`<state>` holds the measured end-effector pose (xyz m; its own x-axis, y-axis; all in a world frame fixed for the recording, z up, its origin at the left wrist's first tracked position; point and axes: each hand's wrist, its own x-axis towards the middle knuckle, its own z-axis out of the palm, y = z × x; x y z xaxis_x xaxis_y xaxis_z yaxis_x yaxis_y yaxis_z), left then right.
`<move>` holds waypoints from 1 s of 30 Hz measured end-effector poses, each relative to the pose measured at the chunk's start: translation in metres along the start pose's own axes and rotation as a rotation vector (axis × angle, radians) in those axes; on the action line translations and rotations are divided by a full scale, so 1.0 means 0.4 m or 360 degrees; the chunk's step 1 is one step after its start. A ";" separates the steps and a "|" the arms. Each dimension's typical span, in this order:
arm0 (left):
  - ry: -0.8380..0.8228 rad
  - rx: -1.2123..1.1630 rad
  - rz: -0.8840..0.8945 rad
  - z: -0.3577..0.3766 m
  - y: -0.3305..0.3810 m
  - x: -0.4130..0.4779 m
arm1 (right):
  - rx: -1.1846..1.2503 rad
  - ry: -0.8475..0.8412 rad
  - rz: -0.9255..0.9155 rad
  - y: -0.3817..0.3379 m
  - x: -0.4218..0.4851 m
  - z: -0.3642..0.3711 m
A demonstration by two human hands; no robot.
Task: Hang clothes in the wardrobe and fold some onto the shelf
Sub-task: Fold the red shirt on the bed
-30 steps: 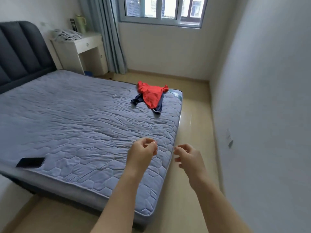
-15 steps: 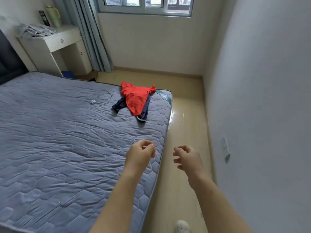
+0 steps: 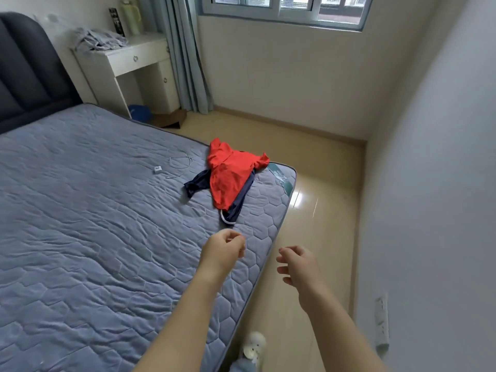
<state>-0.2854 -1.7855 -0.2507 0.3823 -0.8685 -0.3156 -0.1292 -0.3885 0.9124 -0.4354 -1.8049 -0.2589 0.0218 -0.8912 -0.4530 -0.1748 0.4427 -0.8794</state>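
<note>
Forearms reach forward side by side at the near right corner of the mattress (image 3: 94,224), both bare and both seen from above. We see the left hand (image 3: 221,252) hovering over the quilted grey cover just inside the bed's edge, knuckles up, fingers loosely curled toward the palm with the thumb near the forefinger; it holds nothing. The right hand (image 3: 299,267) hangs over the floor (image 3: 319,210) beside the bed, wrist slightly bent, fingers relaxed and half curled, spread a little apart (also empty). The two hands are near each other but not touching.

We find the clothes well ahead of the hands, at the far right corner of the mattress: a red garment (image 3: 230,178) lies crumpled on top of a navy garment (image 3: 197,185), which shows at its left and lower edges. Just left of them lie a thin white cable (image 3: 179,162) and a small white plug (image 3: 158,169). A white desk (image 3: 134,57) stands beyond the bed, beside the curtain (image 3: 185,55).
</note>
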 end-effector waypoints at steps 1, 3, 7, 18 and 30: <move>0.0010 -0.0008 -0.0007 0.012 0.009 0.042 | -0.0013 -0.0014 0.0009 -0.014 0.043 0.001; 0.0018 -0.0039 -0.0017 0.034 0.026 0.130 | -0.0037 -0.0040 0.0033 -0.045 0.132 0.008; 0.0040 -0.0072 -0.0064 0.069 0.069 0.360 | -0.0114 -0.0102 0.0073 -0.135 0.351 0.036; 0.0170 -0.0023 -0.0281 0.098 0.169 0.802 | -0.0199 -0.0234 0.0229 -0.326 0.786 0.127; 0.0677 -0.0291 -0.0897 0.246 0.067 1.208 | -0.0739 -0.0687 0.0411 -0.348 1.353 0.209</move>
<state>-0.1943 -2.2458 -0.4045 0.6729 -0.3426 -0.6557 0.3329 -0.6512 0.6819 -0.3171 -2.3406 -0.3939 0.2964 -0.6011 -0.7422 -0.6294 0.4616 -0.6252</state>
